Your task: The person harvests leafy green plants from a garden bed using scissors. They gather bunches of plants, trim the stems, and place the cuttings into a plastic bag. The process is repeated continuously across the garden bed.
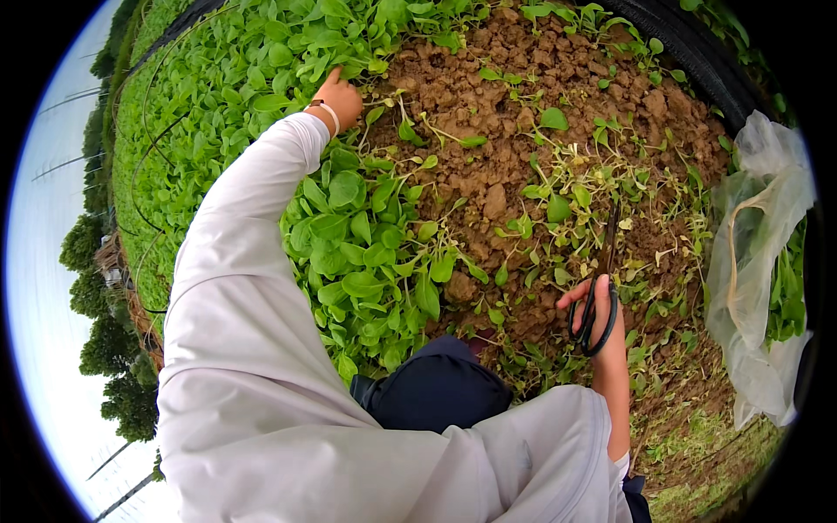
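Observation:
My left hand (340, 101) reaches to the edge of a dense bed of leafy green seedlings (343, 189), its index finger extended among the leaves. Whether it grips a stem cannot be told; the finger's tip meets the foliage. In my right hand (598, 314) is a pair of scissors (609, 245) with black handles, its dark blades pointing away from me over the soil and looking closed together. Below the blades lie loose seedlings and yellowed leaves (575, 173) on brown clumpy soil (458, 176).
At the right lies a clear plastic bag (752, 261) with green leaves in it. Black sheeting (700, 59) borders the bed at the upper right. Thin hoops (140, 209) arch over the plants at the left. My bent knee (438, 389) is close to the bed's near edge.

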Tool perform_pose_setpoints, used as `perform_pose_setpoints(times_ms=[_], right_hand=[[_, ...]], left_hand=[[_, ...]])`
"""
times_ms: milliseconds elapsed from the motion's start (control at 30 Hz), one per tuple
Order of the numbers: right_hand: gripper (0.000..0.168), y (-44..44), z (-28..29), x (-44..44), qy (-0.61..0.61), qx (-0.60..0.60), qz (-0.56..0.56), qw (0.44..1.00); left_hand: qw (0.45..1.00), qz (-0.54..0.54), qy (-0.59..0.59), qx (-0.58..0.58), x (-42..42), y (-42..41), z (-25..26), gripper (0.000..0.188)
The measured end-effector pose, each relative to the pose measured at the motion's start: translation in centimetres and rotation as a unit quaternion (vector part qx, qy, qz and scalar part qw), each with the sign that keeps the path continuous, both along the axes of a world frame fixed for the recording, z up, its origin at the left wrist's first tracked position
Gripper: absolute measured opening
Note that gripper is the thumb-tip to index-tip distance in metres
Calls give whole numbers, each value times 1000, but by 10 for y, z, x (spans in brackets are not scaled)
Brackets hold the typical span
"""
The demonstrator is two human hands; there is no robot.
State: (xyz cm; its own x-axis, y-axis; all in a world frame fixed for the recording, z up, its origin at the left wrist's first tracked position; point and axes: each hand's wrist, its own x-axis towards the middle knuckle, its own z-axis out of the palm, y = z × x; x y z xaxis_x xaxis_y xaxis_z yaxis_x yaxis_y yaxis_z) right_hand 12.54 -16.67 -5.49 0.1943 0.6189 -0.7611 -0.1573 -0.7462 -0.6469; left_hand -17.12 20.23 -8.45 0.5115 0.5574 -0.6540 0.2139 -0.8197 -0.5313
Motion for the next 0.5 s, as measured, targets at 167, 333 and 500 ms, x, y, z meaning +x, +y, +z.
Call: perform_pose_setpoints(times_ms=[167,333,500], right_hand=[[62,3,-3,-9,2,0,5,1000],[60,5,1,-12,17,7,-14,1000],[57,2,4,-12,22,12,-1,1000]], left_hand=[[998,-7,47,29,-15,3,-20,16],[993,-86,-22,79,-18,3,-20,13],[998,29,49,34,-9,-7,-5,15]])
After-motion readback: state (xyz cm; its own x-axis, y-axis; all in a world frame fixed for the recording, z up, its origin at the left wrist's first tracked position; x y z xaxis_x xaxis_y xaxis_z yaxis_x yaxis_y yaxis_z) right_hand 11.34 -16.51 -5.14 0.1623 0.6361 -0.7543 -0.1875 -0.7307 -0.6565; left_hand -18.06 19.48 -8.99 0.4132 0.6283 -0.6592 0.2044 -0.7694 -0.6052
